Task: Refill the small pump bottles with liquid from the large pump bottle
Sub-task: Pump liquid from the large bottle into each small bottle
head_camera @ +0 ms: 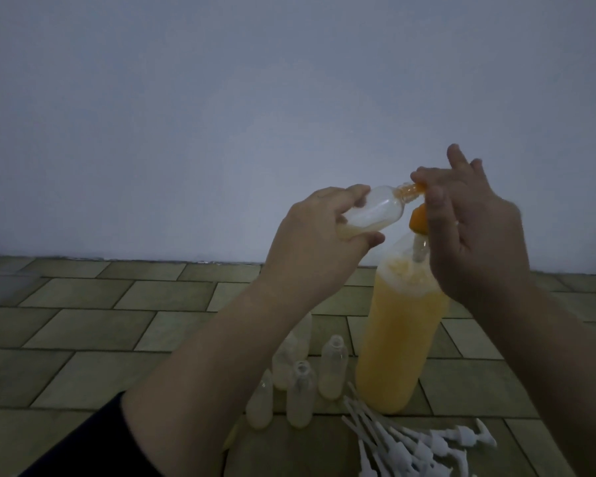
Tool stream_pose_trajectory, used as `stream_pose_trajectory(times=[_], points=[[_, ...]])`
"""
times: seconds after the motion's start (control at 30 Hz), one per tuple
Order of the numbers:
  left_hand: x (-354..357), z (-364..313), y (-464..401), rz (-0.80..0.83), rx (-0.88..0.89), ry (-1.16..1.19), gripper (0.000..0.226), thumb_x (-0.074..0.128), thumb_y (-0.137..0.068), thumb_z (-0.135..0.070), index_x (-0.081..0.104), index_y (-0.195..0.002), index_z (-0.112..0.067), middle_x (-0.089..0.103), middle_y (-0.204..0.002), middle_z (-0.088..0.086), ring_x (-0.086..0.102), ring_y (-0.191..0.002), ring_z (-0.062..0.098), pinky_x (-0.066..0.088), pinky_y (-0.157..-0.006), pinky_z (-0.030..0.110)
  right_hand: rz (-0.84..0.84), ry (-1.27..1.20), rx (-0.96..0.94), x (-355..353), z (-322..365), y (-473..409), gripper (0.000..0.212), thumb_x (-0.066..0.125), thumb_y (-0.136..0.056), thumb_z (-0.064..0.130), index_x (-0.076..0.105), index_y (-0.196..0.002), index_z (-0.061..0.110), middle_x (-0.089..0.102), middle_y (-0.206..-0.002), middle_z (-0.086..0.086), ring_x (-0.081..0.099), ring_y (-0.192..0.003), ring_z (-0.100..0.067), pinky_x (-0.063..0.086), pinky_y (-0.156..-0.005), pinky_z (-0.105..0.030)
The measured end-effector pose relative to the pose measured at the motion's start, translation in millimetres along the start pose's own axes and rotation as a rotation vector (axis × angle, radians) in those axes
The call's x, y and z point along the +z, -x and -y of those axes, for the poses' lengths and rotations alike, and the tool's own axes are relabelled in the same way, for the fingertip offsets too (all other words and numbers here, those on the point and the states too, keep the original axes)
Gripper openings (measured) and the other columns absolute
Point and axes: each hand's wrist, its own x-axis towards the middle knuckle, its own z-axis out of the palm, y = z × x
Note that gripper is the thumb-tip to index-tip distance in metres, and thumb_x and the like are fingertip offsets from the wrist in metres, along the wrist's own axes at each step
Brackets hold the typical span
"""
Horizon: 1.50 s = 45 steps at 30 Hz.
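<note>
A dim room: a plain pale wall [221, 115] fills the upper half of the view and meets a floor [83, 325] of greenish-brown rectangular tiles laid in a staggered pattern with dark joints.

The left hand [320, 235] grips a small clear bottle [135, 215] held on its side in the air, neck pointing right, with a little yellowish liquid pooled along its lower side. The neck touches the orange spout [520, 189] of the large bottle's pump. The right hand [475, 228] is at the pump head [522, 223], fingers loosely bent with some raised; its exact hold is hidden behind the hand.

The large bottle [399, 339] stands upright on the floor, filled most of the way with orange-yellow liquid, foam at the top.

Just left of its base stands a cluster of small open bottles [301, 394], each with some pale liquid at the bottom. In front of the large bottle lies a loose heap of white pump tops [417, 445] with their tubes.
</note>
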Motion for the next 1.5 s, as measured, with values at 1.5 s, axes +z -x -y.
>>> stream_pose_trajectory(times=[1.5], points=[[-20, 14, -6, 0.140, -0.117, 0.202, 0.036, 0.072, -0.080, -0.027, 0.056, -0.112, -0.027, 0.064, -0.110, -0.014, 0.062, -0.092, 0.012, 0.054, -0.081, 0.030, 0.021, 0.010, 0.022, -4, 1, -3, 0.056, 0.017, -0.100, 0.037, 0.058, -0.120, 0.005, 0.057, -0.129, -0.010, 0.026, -0.140, -0.020, 0.001, -0.110, -0.011]])
